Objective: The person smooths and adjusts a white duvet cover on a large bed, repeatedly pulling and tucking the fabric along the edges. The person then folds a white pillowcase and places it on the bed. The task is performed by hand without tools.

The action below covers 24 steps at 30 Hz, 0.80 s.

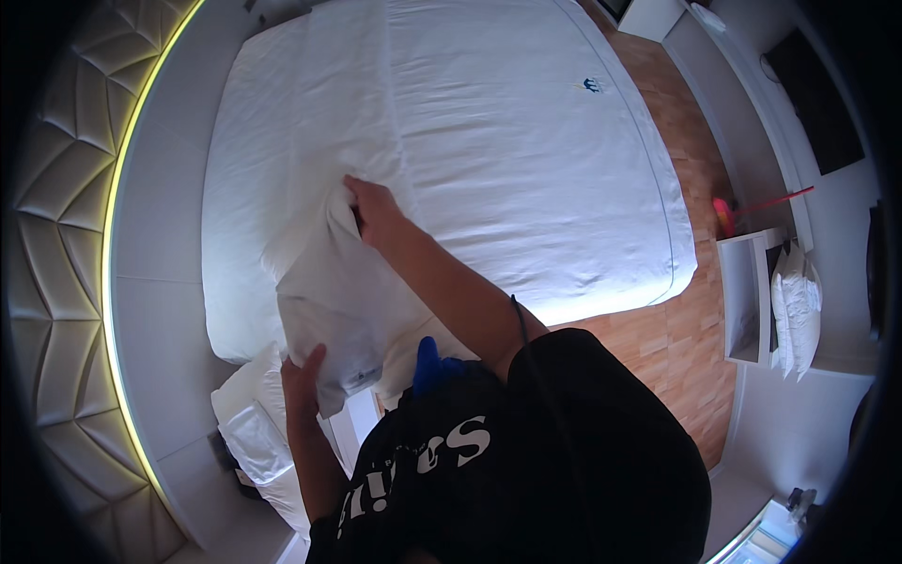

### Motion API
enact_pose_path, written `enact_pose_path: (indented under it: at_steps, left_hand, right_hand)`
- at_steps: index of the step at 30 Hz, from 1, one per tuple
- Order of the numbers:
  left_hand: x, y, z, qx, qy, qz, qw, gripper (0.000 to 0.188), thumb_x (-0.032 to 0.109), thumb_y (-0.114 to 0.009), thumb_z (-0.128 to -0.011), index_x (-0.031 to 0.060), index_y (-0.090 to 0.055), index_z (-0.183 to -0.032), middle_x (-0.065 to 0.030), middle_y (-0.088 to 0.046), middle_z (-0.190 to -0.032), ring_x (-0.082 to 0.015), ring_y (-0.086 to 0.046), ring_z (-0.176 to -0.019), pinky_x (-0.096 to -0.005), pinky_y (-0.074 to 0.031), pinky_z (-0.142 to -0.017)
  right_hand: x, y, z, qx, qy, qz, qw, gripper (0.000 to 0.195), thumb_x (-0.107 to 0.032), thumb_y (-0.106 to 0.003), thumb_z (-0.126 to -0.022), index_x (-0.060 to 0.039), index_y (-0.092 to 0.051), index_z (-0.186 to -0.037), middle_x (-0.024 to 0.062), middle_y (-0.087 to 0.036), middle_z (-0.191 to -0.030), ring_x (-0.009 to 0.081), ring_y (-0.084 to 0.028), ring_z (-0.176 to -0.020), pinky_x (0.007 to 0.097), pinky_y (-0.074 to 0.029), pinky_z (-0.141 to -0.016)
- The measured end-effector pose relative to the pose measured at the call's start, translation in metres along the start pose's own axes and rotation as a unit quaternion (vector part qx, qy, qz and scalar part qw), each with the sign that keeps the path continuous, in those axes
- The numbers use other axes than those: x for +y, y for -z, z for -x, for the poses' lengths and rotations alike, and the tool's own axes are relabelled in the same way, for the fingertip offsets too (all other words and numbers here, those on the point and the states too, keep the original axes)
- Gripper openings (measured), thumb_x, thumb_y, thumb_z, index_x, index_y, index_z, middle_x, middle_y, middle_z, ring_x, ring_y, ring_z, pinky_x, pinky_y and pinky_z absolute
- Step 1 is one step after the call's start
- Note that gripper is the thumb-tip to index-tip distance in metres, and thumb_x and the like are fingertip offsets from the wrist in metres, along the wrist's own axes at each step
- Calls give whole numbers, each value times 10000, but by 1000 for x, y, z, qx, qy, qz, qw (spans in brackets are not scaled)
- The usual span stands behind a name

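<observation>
A large bed with white bedding (521, 176) fills the middle of the view, with a folded-back band of white cloth (338, 77) across its head end. My right hand (373, 208) grips a gathered part of a white cloth (331, 303) over the bed's near side. Lower left, my left hand (303, 381) holds the same cloth near its lower edge, thumb on top. The cloth hangs in loose folds between the two hands. Whether it joins the bedding cannot be made out.
White pillows (257, 381) lie beside the bed at lower left. A padded headboard panel (70, 254) with a lit strip lines the left. To the right, wood flooring (690, 366) leads to a white shelf unit (747, 296), stacked pillows (796, 310) and a red-handled tool (726, 215).
</observation>
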<state>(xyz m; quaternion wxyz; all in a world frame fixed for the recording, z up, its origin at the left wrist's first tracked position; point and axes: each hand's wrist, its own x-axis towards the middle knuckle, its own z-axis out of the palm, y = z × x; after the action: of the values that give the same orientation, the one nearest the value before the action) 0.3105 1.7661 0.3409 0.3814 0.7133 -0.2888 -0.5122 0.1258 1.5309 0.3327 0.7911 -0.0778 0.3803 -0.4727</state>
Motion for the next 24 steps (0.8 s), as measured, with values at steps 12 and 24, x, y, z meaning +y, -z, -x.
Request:
enact_pose_path:
  at_steps: [12,24]
  left_hand:
    - [-173,5,-91,53,-202,-329,921,514,168,-721,-789,-21,-519,-1222,-231,-528,-1174,-380,-485,-1151,-430,-403,-989]
    - [-176,25,-99,40,-149,-270,951,435,103,-684,-785,49,-555,-1197,-147,-561,-972,-328,-567,-921,-419,-460,-815]
  right_hand:
    - [94,125,-55,149,111,686,703,876,-418,-770,-681,5,-407,-1357,239,-485,-1294,350,-464,-1225,390,-388,-1032]
    - [118,169,-51,138,106,769,615,155,-220,-620,-792,-104,-683,-874,138,-678,-861,305,-655,-871,446,-519,-768]
